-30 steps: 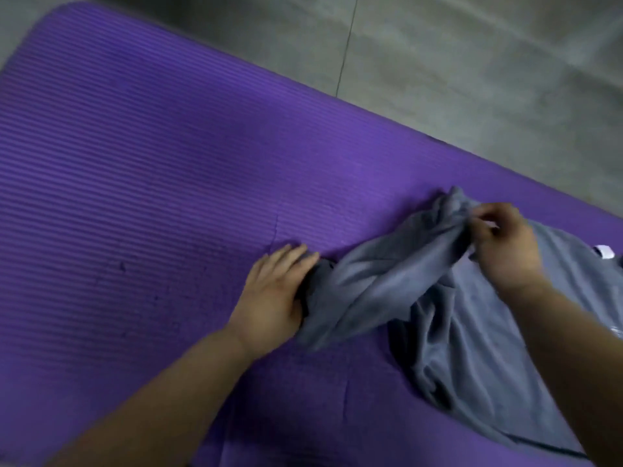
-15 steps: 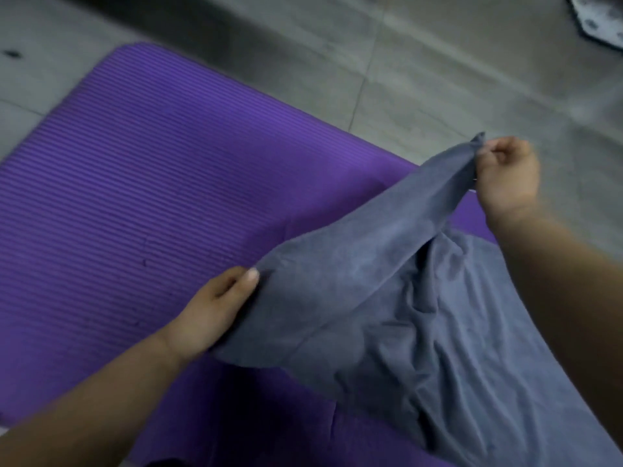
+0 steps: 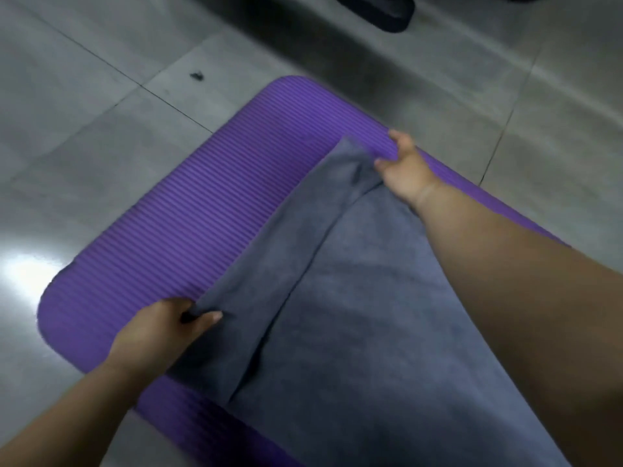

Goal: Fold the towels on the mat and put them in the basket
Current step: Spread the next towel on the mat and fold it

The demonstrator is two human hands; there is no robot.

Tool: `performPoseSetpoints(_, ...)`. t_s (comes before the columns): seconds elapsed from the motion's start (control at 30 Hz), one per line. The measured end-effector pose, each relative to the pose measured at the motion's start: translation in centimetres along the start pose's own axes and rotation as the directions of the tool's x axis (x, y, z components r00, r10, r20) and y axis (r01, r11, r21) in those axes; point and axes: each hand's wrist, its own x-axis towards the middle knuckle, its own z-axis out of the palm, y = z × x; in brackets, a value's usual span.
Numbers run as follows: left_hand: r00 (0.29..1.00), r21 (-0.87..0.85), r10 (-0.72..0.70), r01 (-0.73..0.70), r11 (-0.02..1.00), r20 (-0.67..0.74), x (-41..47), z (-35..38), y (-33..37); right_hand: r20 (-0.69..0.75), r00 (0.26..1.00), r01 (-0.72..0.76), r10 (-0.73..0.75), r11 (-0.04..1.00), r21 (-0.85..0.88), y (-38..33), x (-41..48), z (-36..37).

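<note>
Head view: left hand (image 3: 165, 326), near left, pinches the near corner of the grey towel (image 3: 354, 315), thumb on top. Towel lies spread on the purple mat (image 3: 209, 210), running right of that hand. A doubled strip along its left edge stretches to the right hand (image 3: 403, 166), which grips the far corner with curled fingers. Grey tiled floor (image 3: 84, 129) surrounds the mat. Dark object (image 3: 381, 11) at far edge, blurred.
</note>
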Motion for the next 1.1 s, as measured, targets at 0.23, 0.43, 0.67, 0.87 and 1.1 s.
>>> performPoseSetpoints(0.23,0.920,0.238,0.277,-0.214,0.947,-0.278,1.1,0.3,1.2,-0.226,0.963,0.006,-0.146,0.850,-0.526,10.0,-10.5,3.0)
performPoseSetpoints(0.43,0.815,0.336,0.579,-0.551,0.764,0.020,3.8,4.7,8.9,-0.222,0.975,-0.144,0.019,0.814,-0.562,15.3,-16.6,5.4)
performPoseSetpoints(0.67,0.884,0.388,0.467,-0.420,0.820,-0.030,5.2,5.2,11.9,-0.101,0.991,-0.127,0.083,0.791,-0.599,15.5,-16.2,4.8)
performPoseSetpoints(0.87,0.843,0.230,0.535,-0.511,0.828,-0.054,4.0,4.2,9.9,0.030,0.976,-0.160,0.216,0.801,-0.577,14.7,-16.7,3.9)
performPoseSetpoints(1.1,0.970,0.230,0.063,-0.007,0.973,-0.235,-1.6,2.2,-0.1,-0.066,0.979,-0.200,0.193,0.851,-0.485,13.0,-17.3,3.8)
